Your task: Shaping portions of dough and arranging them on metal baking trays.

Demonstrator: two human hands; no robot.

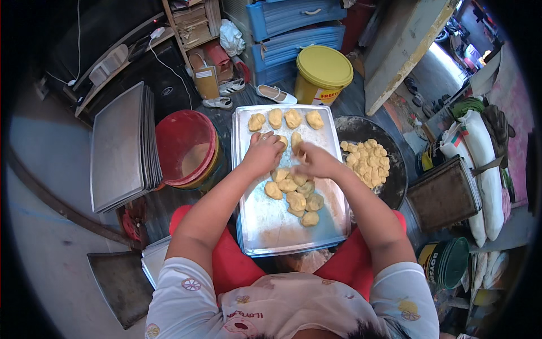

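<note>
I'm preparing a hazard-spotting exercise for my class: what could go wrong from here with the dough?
The cluster of dough pieces on the metal tray is crowded, with some touching, so they might stick together.

The row of four dough pieces lies near the tray's far edge; a nudge from the left hand or right hand could push one over, perhaps toward the white slip-on shoe just beyond.

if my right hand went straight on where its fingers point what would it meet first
Most likely the yellow, oblong lump of dough over the silver, rectangular metal tray; the right hand may already touch it, but blur and the top-down view leave depth unclear.
</note>
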